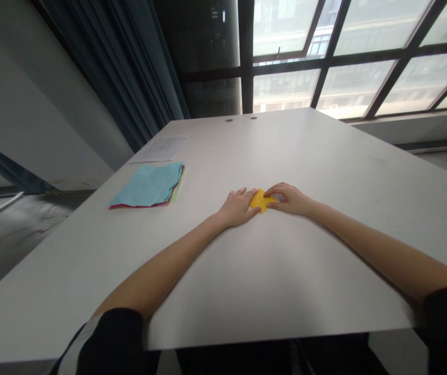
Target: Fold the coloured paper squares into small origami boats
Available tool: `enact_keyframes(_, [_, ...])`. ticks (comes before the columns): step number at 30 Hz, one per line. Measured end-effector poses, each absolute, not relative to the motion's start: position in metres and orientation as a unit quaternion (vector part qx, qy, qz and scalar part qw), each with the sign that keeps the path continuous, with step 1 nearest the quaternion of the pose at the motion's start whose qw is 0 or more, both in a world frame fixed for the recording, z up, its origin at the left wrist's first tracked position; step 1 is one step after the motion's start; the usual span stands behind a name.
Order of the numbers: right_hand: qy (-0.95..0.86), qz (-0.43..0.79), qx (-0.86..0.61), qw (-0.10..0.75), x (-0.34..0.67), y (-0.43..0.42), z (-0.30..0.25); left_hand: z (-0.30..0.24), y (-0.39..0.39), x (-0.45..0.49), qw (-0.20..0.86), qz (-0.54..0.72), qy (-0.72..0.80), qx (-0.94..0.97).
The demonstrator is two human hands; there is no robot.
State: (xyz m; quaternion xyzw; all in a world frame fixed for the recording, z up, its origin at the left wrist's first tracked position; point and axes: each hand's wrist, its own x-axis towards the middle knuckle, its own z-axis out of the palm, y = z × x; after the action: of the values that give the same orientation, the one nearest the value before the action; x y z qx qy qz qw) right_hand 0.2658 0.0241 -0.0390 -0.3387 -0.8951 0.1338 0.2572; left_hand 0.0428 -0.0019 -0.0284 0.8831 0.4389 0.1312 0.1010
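A small piece of yellow folded paper (259,200) lies on the white table between my two hands. My left hand (237,207) rests on the tabletop with its fingers spread; its index finger and thumb touch the paper's left side and lower edge. From the right, my right hand (291,200) has its thumb and index finger closed about the paper's right corner. The fingertips hide part of the paper, so its full folded shape is not clear.
To the left lies a stack of coloured paper sheets (149,183), light blue on top with red and green edges beneath. Behind it is a printed white sheet (161,149). A blue curtain (125,62) and large windows (367,78) stand beyond the table (223,291).
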Motion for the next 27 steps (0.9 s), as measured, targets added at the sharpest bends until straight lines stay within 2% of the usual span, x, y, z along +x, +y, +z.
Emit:
enact_keyframes(16, [-0.904, 0.119, -0.305, 0.273, 0.27, 0.024, -0.043, -0.037, 0.006, 0.036, 0.094, 0.189, 0.398, 0.893])
enact_keyframes(27, [-0.907, 0.096, -0.322, 0.255, 0.268, 0.023, -0.042, -0.036, 0.011, 0.037, 0.162, 0.269, 0.421, 0.851])
